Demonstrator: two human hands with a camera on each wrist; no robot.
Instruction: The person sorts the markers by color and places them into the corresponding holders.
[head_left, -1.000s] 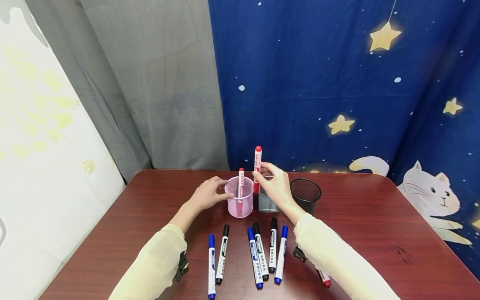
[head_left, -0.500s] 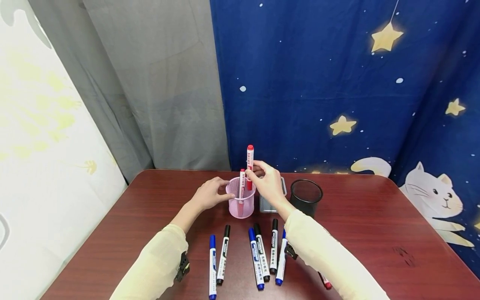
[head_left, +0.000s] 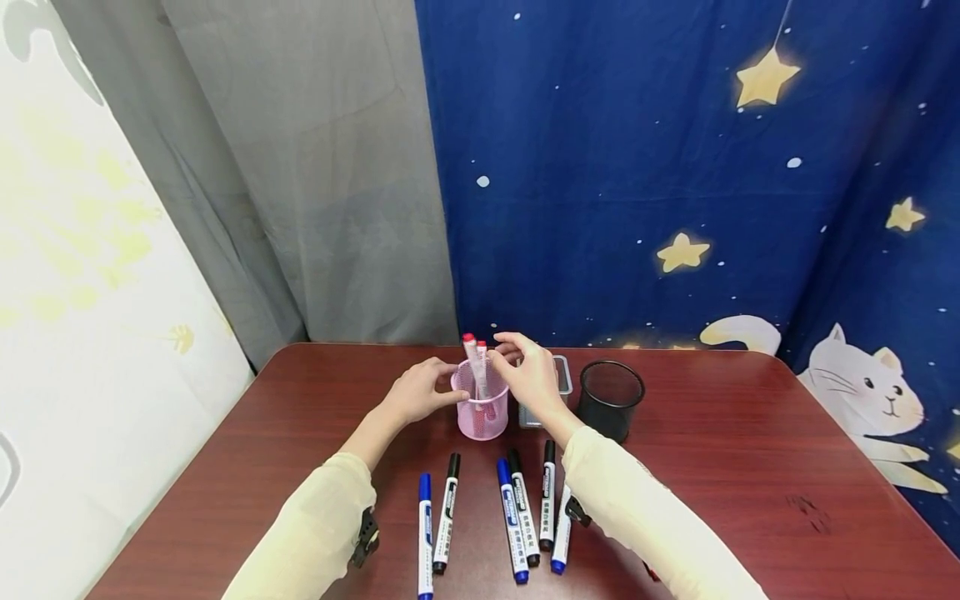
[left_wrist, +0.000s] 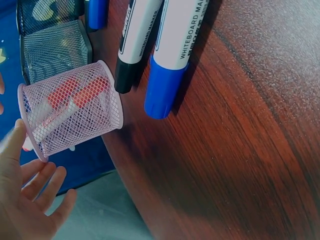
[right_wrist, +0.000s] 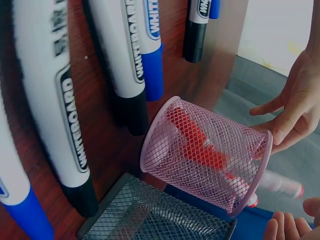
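Second red marker (head_left: pixel 472 350) lowered into pink cup (head_left: pixel 464 419) left hand (head_left: pixel 420 392) holds.

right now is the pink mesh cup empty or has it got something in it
Not empty: two red markers are in the pink mesh cup, visible through its wall.

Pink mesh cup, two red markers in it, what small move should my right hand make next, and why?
Probably move the right hand toward the red tip peeking out by the right sleeve: both red markers sit in the pink mesh cup, which the left hand holds, and the right hand looks free of them.
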